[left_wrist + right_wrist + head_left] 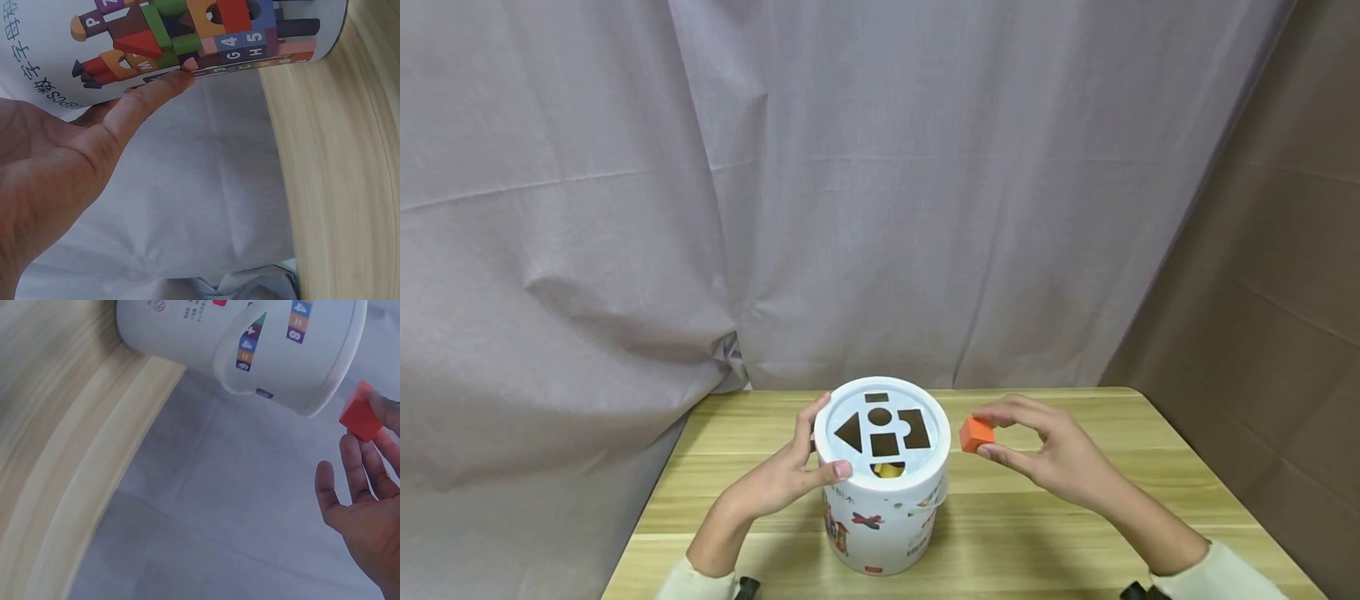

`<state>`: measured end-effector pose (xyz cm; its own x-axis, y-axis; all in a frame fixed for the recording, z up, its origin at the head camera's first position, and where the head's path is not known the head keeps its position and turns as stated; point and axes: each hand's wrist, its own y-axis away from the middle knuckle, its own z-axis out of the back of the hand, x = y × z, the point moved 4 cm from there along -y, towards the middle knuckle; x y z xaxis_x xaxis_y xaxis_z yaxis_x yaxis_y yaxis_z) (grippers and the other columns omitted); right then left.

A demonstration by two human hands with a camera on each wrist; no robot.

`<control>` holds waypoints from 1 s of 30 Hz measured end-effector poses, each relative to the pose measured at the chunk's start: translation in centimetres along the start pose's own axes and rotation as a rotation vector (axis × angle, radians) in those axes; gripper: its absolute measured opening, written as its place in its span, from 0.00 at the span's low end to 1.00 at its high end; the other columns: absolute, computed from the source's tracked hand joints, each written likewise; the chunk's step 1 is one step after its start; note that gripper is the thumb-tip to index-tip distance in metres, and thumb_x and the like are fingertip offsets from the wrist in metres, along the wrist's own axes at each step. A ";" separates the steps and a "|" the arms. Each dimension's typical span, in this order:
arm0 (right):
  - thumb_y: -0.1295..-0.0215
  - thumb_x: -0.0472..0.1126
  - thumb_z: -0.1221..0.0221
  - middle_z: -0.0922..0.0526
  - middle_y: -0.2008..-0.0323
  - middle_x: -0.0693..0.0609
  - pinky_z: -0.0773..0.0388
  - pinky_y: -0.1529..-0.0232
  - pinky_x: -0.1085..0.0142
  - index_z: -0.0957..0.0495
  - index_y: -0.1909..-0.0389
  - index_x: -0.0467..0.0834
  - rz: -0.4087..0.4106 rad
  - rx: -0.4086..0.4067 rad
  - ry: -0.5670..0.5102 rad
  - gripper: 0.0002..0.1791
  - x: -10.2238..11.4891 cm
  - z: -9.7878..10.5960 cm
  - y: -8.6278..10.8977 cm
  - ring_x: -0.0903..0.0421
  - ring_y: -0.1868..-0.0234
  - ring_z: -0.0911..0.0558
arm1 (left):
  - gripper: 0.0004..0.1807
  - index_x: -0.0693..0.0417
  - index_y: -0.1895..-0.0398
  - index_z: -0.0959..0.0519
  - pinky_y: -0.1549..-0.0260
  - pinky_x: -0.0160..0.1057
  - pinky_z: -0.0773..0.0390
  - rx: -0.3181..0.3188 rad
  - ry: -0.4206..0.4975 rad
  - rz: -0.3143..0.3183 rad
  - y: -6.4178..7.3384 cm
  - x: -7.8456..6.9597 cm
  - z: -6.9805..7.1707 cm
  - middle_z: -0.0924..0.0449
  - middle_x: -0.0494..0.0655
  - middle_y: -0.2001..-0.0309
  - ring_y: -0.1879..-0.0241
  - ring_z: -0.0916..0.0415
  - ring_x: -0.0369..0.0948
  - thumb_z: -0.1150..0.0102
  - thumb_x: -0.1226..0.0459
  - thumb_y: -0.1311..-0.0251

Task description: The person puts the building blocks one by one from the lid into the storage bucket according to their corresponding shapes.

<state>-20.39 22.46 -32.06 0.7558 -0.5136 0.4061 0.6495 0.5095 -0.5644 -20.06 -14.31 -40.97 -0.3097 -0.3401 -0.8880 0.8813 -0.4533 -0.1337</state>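
A white bucket [883, 533] printed with pictures of toy blocks stands upright, topped by a pale lid [912, 395] with several cut-out holes: a triangle, a circle, a square and others. My left hand [790, 475] holds the bucket at its left side, thumb on the lid's rim and fingers around the wall. Between the thumb and fingers of my right hand [1048, 450] is an orange cube block [976, 434], pinched in the air just right of the rim. The right wrist view shows the cube [362, 414] close beside the bucket's top edge. Through the front hole a yellow block [890, 470] shows inside.
The bucket stands on a wooden table [722, 433] with pale grain. A thin handle [224, 369] hangs on the bucket's right side. Grey curtain cloth [880, 208] hangs behind the table, and a darker brown cloth [1262, 292] lines the right.
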 end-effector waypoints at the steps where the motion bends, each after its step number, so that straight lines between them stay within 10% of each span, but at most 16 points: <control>1: 0.41 0.38 0.18 0.08 0.48 0.61 0.13 0.46 0.68 0.11 0.40 0.55 0.006 -0.001 -0.007 0.27 0.2 -0.1 -0.2 0.63 0.50 0.12 | 0.62 0.33 0.10 0.71 0.18 0.77 0.48 0.000 -0.001 -0.001 0.0 0.0 0.0 0.64 0.64 0.09 0.11 0.58 0.68 0.31 0.44 0.26; 30: 0.41 0.36 0.18 0.07 0.47 0.56 0.10 0.40 0.61 0.10 0.43 0.50 0.116 0.055 -0.127 0.25 2.5 -4.0 -3.7 0.56 0.46 0.10 | 0.62 0.32 0.10 0.71 0.17 0.77 0.48 0.001 0.001 0.001 0.0 0.0 -0.3 0.62 0.65 0.09 0.12 0.56 0.68 0.31 0.43 0.26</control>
<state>-21.27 16.50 -31.84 0.8283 -0.3591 0.4300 0.5579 0.5994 -0.5740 -19.96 -14.05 -41.09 -0.3089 -0.3398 -0.8883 0.8811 -0.4540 -0.1327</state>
